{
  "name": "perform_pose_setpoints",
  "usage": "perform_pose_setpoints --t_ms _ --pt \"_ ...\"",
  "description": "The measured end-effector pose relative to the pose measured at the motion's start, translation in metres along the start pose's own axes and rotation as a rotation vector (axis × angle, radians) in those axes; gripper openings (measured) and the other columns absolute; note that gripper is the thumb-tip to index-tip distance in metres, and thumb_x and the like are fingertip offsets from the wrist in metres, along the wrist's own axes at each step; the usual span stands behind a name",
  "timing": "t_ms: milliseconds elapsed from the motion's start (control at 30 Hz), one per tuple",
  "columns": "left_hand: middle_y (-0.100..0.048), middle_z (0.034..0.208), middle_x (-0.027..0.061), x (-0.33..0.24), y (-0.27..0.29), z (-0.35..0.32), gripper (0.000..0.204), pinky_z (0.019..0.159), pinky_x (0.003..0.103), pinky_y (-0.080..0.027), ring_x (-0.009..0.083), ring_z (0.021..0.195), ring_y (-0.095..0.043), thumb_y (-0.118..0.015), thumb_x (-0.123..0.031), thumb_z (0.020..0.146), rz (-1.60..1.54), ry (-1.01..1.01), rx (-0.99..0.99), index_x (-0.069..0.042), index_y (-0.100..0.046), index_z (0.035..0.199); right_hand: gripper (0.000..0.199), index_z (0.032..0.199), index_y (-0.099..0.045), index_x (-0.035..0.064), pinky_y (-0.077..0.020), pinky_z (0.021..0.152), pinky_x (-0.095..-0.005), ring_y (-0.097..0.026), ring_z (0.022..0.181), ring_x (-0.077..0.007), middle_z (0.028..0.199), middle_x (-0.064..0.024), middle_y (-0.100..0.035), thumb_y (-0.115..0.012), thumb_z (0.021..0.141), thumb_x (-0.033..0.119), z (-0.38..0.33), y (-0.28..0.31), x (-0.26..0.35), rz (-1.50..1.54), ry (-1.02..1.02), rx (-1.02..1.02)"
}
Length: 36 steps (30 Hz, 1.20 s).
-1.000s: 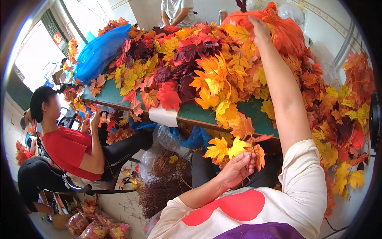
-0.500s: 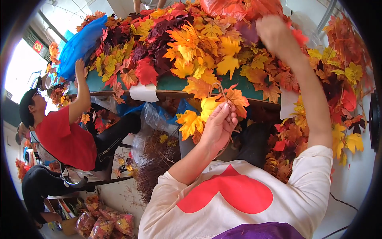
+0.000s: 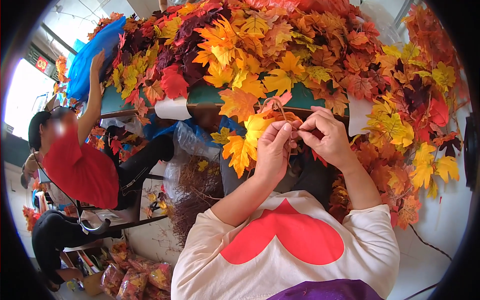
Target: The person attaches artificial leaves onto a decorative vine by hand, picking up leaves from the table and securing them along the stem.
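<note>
My left hand (image 3: 274,150) is closed around a thin brown vine (image 3: 272,102) whose upper end bends into a loop. Artificial maple leaves, a yellow leaf (image 3: 240,151) among them, hang beside its fingers. Close against that hand, the fingertips of my right hand (image 3: 327,136) are pinched together at the vine. What they grip is too small and covered to make out. A red leaf (image 3: 319,158) shows partly below my right hand. Just beyond both hands, a heap of artificial leaves (image 3: 280,37) in orange, yellow, red and dark purple covers the green table (image 3: 204,96).
At the left a person in a red shirt (image 3: 80,162) reaches toward a blue plastic bag (image 3: 92,62). A bundle of brown stems (image 3: 192,195) stands left of my legs. Packed leaf bags (image 3: 132,282) lie on the floor. More leaves (image 3: 425,160) hang at the right.
My right hand has come down from the far side of the leaf heap to the vine beside my left hand. The person at the left has raised an arm higher along the blue bag.
</note>
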<state>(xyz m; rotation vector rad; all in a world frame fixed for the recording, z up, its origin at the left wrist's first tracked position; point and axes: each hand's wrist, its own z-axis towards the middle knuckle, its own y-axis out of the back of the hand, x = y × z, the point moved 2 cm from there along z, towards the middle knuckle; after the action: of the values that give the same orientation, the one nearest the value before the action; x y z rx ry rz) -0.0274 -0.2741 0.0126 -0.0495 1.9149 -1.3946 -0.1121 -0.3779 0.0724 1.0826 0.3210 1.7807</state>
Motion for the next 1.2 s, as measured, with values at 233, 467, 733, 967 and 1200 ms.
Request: perform_pose_setpoints --t_ms 233,467,733,967,1200 --pt "-0.062 0.099 0.0059 0.0026 0.0024 0.0 0.011 0.061 0.019 -0.046 0.0048 0.073 -0.055 -0.056 -0.014 0.088 0.023 -0.003 0.018 -0.005 -0.055 0.094 0.012 0.072 -0.06 0.0045 -0.0445 0.08 -0.0366 -0.056 0.068 -0.0221 0.069 -0.0052 -0.058 -0.071 0.065 0.007 -0.0011 -0.0025 -0.0015 -0.015 0.002 -0.044" --pt "-0.062 0.097 0.0075 0.006 0.0031 -0.0001 0.009 0.062 0.021 -0.046 0.0085 0.076 -0.057 -0.054 -0.01 0.088 0.066 -0.013 0.024 -0.003 -0.055 0.094 0.013 0.072 -0.062 0.0042 -0.0442 0.075 -0.0337 -0.055 0.071 -0.0222 0.07 -0.0058 -0.058 -0.071 0.064 0.007 -0.0026 -0.0019 0.0004 -0.05 0.002 -0.032" --pt "-0.063 0.093 0.0039 0.0072 0.002 -0.0007 0.013 0.059 0.017 -0.045 0.0035 0.069 -0.054 -0.056 -0.015 0.088 0.165 -0.072 0.029 -0.003 -0.055 0.093 0.013 0.071 -0.062 0.004 -0.0434 0.07 -0.0328 -0.055 0.07 -0.0225 0.069 -0.0062 -0.058 -0.072 0.063 0.007 -0.0024 0.0011 0.0025 -0.057 -0.015 -0.022" --pt "-0.062 0.094 0.0082 0.0079 0.0045 -0.0006 0.008 0.062 0.021 -0.046 0.008 0.074 -0.056 -0.053 -0.01 0.089 0.087 -0.043 0.033 -0.003 -0.054 0.093 0.014 0.071 -0.06 0.0018 -0.0448 0.071 -0.0328 -0.055 0.071 -0.0227 0.07 -0.0072 -0.059 -0.072 0.064 0.002 -0.0036 0.0011 0.0034 -0.015 -0.083 -0.005" --pt "-0.062 0.095 0.0084 0.0081 0.0041 -0.0008 0.007 0.062 0.021 -0.046 0.0083 0.074 -0.056 -0.053 -0.009 0.088 0.113 -0.042 0.024 -0.003 -0.053 0.092 0.013 0.071 -0.062 0.0038 -0.0438 0.068 -0.0325 -0.055 0.069 -0.0222 0.068 -0.0068 -0.058 -0.072 0.064 0.008 -0.0047 0.0006 0.003 -0.029 -0.078 -0.024"
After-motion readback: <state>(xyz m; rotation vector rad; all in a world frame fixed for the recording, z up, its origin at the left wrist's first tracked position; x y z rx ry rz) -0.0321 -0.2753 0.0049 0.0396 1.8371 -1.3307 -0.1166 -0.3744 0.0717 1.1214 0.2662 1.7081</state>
